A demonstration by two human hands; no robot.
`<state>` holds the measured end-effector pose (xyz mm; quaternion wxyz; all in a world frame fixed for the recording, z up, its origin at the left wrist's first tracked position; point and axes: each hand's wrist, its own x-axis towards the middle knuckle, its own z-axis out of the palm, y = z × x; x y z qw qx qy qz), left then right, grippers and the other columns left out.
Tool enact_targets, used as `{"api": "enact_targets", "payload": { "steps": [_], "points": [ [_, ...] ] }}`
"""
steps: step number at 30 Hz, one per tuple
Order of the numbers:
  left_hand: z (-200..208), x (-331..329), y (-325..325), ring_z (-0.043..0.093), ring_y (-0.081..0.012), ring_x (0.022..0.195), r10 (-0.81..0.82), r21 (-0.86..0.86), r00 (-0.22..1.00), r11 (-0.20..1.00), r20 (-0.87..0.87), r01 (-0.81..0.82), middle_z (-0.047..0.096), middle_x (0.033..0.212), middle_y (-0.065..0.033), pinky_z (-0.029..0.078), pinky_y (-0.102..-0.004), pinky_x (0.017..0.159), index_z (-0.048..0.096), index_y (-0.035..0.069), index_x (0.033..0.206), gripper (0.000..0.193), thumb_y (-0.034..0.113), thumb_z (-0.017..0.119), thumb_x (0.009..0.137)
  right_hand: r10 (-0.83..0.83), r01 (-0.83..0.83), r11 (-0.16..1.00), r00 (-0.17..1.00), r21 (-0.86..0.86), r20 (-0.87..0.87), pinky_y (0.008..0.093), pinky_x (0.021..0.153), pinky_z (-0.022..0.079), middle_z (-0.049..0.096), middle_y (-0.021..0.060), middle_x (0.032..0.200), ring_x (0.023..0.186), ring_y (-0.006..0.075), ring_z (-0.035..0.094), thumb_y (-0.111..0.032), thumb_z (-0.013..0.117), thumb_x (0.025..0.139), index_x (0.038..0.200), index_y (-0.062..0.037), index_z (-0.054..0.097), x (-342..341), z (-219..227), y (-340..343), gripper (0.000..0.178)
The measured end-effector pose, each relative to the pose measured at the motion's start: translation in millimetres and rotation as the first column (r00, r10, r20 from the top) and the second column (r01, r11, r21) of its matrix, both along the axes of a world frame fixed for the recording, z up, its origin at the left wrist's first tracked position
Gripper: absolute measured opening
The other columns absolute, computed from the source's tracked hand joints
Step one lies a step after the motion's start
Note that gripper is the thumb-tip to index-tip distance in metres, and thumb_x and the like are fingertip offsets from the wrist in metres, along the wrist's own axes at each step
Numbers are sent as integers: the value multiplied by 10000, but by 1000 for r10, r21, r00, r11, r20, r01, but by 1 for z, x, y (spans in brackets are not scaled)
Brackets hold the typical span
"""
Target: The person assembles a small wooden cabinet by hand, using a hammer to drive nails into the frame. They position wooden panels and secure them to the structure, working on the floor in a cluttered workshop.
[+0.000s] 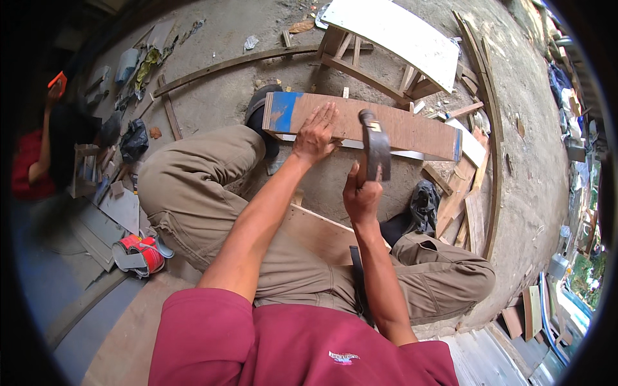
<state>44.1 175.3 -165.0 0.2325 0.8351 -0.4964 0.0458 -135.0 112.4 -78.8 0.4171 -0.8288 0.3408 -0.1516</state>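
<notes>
A long narrow wooden piece (360, 119), brown with blue paint at both ends, lies across in front of my legs. My left hand (314, 135) presses on its left part, fingers stretched flat along the face and the thumb by its near edge. Raised above the near side of the wood is a hammer (376, 145) with a dark metal head. My right hand (364, 198) is closed round its handle. Whether a nail stands in the wood I cannot tell. Against my lap rests a flat wooden board (315, 231).
Beyond the wood stands a white-topped wooden bench (396, 35). Long strips (492, 141) and offcuts (460, 186) lie at the right. On the left are a red can (145, 255) and a black plastic bag (134, 141). Another person (32, 154) in red is at far left.
</notes>
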Motion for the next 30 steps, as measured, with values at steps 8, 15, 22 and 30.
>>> {"api": "enact_targets", "payload": {
  "steps": [8,15,22,30],
  "points": [
    [8,-1,1,336,-280,1474,5,74,998,997,-64,0,352,1584,-171,254,-382,1237,347,-18,1510,980,194,842,692,-97,83,993,980,88,173,343,542,480,613,145,654,571,190,611,-151,640,976,975,7,565,13,58,-9,176],
    [6,2,1,280,-344,1490,-23,25,994,999,-104,26,302,1588,-238,223,-411,1247,292,-62,1521,944,0,710,677,58,-48,997,987,65,-149,568,620,506,651,303,749,750,509,653,-117,593,941,1047,12,491,1,1,8,195],
    [9,3,3,244,-384,1496,-50,-27,985,999,-162,46,271,1593,-258,205,-437,1251,276,-88,1515,919,-78,641,672,-1,21,995,979,95,-203,568,682,505,650,326,785,787,512,651,-115,603,911,1039,11,532,6,3,23,192],
    [10,10,-8,234,-327,1510,7,195,1000,981,-19,-3,265,1610,-213,214,-407,1248,288,-61,1520,965,13,725,662,-256,236,961,958,146,131,375,614,483,638,148,699,637,195,633,-241,652,967,954,3,596,-5,16,-18,251]
  ]
}}
